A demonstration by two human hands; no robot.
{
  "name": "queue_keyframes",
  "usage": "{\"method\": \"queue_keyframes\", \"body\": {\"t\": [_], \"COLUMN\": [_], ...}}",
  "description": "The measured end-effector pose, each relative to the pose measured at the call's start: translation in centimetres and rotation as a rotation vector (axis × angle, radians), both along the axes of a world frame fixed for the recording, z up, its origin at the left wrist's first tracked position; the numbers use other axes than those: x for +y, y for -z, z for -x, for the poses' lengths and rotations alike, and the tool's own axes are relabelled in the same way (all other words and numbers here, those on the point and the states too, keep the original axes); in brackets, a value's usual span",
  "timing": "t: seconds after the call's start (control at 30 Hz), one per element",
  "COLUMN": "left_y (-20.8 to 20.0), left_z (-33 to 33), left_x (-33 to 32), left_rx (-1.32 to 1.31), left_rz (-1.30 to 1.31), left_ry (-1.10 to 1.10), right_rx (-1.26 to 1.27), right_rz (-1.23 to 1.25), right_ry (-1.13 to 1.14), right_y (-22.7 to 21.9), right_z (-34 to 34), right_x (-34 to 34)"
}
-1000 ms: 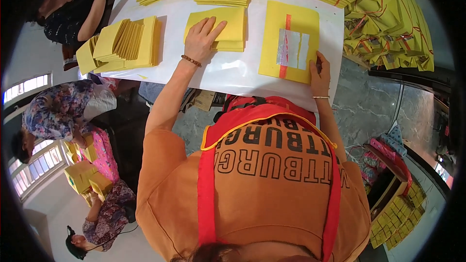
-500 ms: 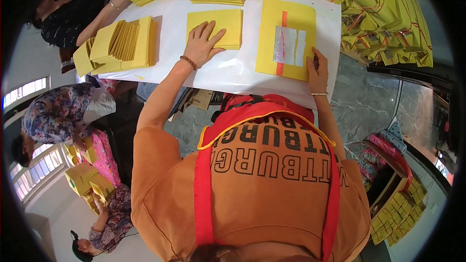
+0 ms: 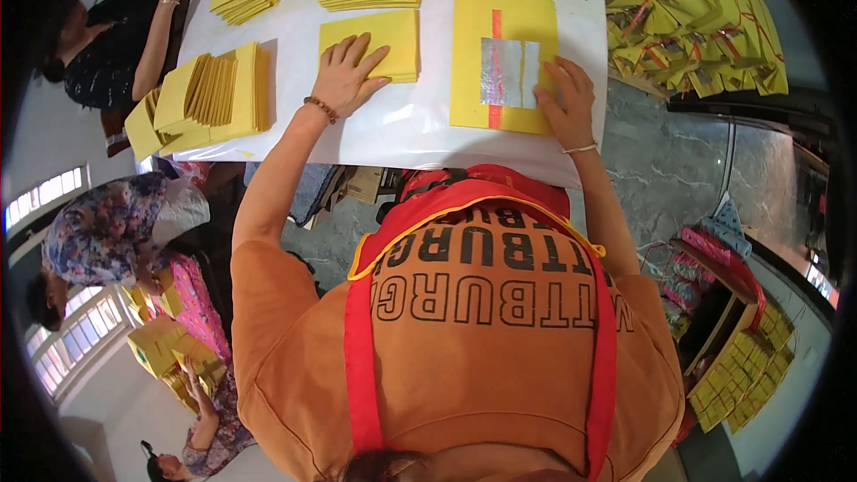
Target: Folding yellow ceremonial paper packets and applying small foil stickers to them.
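I see the left hand (image 3: 350,74) flat, fingers spread, on a small yellow paper stack (image 3: 386,40). The right hand (image 3: 565,100) rests fingers extended on a large yellow sheet (image 3: 503,58) with silver foil square (image 3: 509,72) and an orange stripe, lying on the white table (image 3: 393,129).

Left hand (image 3: 346,78) flat on small yellow stack (image 3: 379,43), right hand (image 3: 564,100) on foil-centred yellow sheet (image 3: 502,58)
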State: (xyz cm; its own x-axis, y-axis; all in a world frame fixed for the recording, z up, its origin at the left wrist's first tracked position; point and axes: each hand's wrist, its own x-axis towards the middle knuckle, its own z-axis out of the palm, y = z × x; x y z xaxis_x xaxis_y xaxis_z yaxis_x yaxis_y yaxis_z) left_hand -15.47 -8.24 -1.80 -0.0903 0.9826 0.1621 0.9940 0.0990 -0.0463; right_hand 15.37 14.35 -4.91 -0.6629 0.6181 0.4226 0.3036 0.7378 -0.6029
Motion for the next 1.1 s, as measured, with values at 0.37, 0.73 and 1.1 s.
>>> {"method": "queue_keyframes", "body": {"t": [0.37, 0.73, 1.1], "left_y": [-1.9, -1.2, -1.4], "left_z": [-8.5, -12.0, -11.3], "left_x": [4.6, 6.2, 7.3], "left_rx": [-0.323, -0.464, -0.821], "left_rz": [-0.173, -0.074, 0.031], "left_ry": [0.291, 0.453, 0.254], "right_rx": [-0.059, 0.091, 0.100], "right_rz": [0.018, 0.424, 0.608], "right_ry": [-0.106, -0.139, -0.178], "right_y": [0.7, 2.3, 2.8], "right_z": [0.2, -0.1, -0.7], "right_x": [-0.1, 1.0, 1.8]}}
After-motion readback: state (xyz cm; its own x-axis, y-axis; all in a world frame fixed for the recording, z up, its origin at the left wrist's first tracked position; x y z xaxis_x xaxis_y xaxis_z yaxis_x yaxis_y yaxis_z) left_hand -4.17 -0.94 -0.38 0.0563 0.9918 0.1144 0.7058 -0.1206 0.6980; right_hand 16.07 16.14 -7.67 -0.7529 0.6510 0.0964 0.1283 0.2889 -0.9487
